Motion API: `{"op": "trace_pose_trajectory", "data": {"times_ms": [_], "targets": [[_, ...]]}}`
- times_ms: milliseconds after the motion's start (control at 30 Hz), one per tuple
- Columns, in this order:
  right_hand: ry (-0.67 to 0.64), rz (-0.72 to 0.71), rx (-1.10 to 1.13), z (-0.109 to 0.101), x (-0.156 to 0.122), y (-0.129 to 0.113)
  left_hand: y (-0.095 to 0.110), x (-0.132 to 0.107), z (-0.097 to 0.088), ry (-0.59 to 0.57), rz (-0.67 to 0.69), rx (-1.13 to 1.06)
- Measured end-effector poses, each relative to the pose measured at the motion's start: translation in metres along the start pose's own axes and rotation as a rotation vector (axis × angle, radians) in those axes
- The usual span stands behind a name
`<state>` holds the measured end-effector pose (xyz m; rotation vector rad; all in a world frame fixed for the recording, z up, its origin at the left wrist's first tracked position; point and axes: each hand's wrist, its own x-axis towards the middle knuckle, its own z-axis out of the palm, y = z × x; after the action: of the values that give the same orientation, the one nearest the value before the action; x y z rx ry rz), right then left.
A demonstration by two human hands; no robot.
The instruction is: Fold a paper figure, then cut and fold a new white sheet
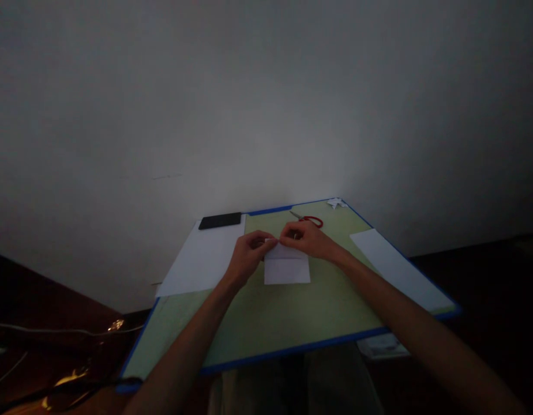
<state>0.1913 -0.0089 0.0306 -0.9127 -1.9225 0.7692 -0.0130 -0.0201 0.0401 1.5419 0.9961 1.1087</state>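
Observation:
A small folded white paper [287,270] lies on the green board [266,323] in the middle. My left hand [248,255] pinches its far left corner with curled fingers. My right hand [304,238] presses down on its far right edge, fingers bent and close together. The two hands nearly meet above the paper's far edge. Red-handled scissors [310,219] lie just beyond my right hand.
A white sheet [203,259] covers the board's left part, with a black phone [220,221] at its far end. Another white strip [398,268] lies along the right edge. A small folded paper shape [336,202] sits at the far corner. A wall rises behind; cables lie lower left.

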Motion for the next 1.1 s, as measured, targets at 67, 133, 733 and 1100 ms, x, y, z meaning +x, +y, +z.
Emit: {"op": "trace_pose_trajectory", "data": {"times_ms": [67, 133, 733, 1100], "targets": [[0.003, -0.009, -0.01, 0.001, 0.0, -0.001, 0.0, 0.0, 0.0, 0.001, 0.002, 0.003], [0.002, -0.015, -0.019, 0.0, -0.001, -0.001, -0.002, 0.001, -0.001, -0.001, -0.003, -0.001], [0.021, 0.015, -0.091, -0.026, -0.001, 0.01, -0.008, 0.004, -0.004, 0.019, -0.004, 0.054], [0.174, 0.158, -0.055, -0.005, 0.003, 0.017, -0.016, 0.01, -0.006, 0.17, 0.083, -0.074]]}}
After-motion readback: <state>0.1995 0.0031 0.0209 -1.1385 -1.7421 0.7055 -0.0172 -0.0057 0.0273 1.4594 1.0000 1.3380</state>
